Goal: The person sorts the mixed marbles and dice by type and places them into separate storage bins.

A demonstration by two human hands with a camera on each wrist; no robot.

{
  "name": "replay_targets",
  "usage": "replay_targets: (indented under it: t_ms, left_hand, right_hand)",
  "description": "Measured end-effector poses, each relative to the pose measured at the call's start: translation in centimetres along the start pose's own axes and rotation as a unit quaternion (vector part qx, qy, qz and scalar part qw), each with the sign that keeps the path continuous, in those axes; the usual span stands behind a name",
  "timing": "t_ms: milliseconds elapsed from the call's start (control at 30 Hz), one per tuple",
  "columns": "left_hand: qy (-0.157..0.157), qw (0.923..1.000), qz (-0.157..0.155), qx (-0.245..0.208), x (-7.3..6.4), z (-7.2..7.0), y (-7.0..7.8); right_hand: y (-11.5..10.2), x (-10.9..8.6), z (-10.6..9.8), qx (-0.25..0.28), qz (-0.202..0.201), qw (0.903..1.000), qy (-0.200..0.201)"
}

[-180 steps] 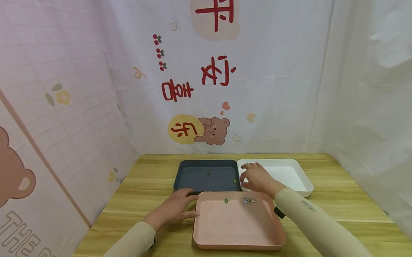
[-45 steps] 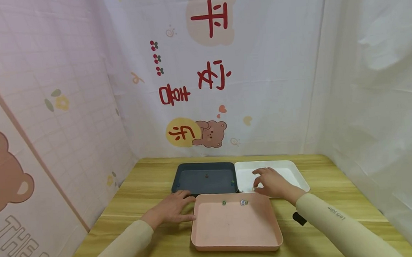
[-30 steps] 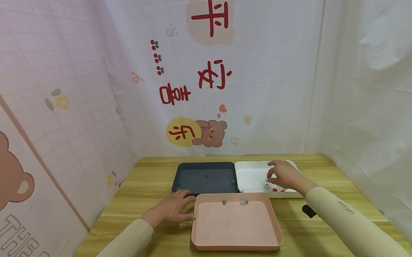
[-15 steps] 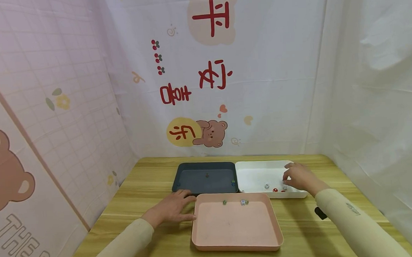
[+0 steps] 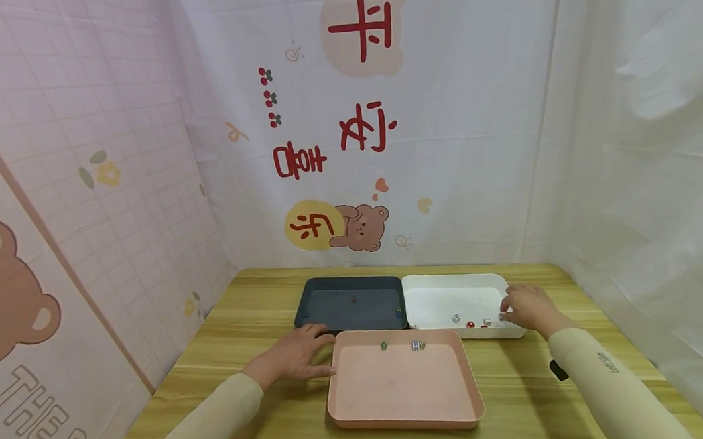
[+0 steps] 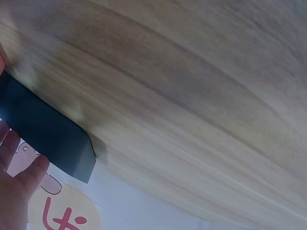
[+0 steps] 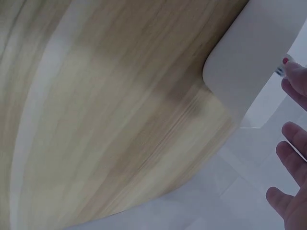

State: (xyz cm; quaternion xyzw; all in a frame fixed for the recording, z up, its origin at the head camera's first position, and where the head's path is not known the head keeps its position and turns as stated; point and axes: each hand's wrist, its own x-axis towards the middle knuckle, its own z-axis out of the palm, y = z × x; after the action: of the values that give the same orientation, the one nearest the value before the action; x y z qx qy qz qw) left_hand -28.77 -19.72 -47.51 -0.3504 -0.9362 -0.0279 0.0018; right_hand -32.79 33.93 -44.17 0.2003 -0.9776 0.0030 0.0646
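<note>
My right hand (image 5: 532, 308) is at the right end of the white tray (image 5: 455, 281), its thumb and index finger pinching a small white die (image 7: 283, 68) with a red spot. Close to it in that tray lie white dice (image 5: 456, 318) and red dice (image 5: 470, 324). At the left rim of the pink tray (image 5: 404, 391) rests my left hand (image 5: 293, 354), fingers relaxed and holding nothing. Inside the pink tray, near its far wall, are a green die (image 5: 384, 346) and a white lettered cube (image 5: 415, 346) beside another green one.
Behind the pink tray, left of the white one, stands a dark grey tray (image 5: 349, 283) with a few small dice (image 5: 399, 310) in it. All three trays sit on a wooden table (image 5: 248, 306). Printed cloth (image 5: 473, 138) hangs at the back and sides.
A cube has left the pink tray's group since the oldest frame. My right hand has moved rightward along the white tray to its right end. My left hand has stayed put.
</note>
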Motion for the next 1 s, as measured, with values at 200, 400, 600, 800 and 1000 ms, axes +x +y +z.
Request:
replay_targets:
  t_ms: [200, 400, 600, 800, 1000]
  left_hand:
    - [-0.004, 1.0, -0.004, 0.001, 0.0, -0.1, 0.1]
    - [-0.003, 1.0, -0.002, 0.004, 0.1, -0.1, 0.2]
    - [0.0, 1.0, 0.0, 0.003, 0.1, -0.1, 0.1]
    - [0.007, 0.9999, 0.009, 0.003, 0.1, -0.1, 0.1]
    - [0.007, 1.0, 0.006, 0.0, 0.1, -0.1, 0.1]
  right_hand:
    - [0.0, 0.1, 0.2, 0.001, 0.0, 1.0, 0.005]
    - [-0.5, 0.2, 0.0, -0.008, -0.006, 0.9997, 0.024]
    - [-1.2, 0.8, -0.2, -0.02, -0.038, 0.9971, 0.062]
    - [-2.4, 1.7, -0.3, -0.024, -0.06, 0.9944, 0.083]
    - [-4.1, 2.3, -0.6, 0.002, -0.06, 0.9953, 0.076]
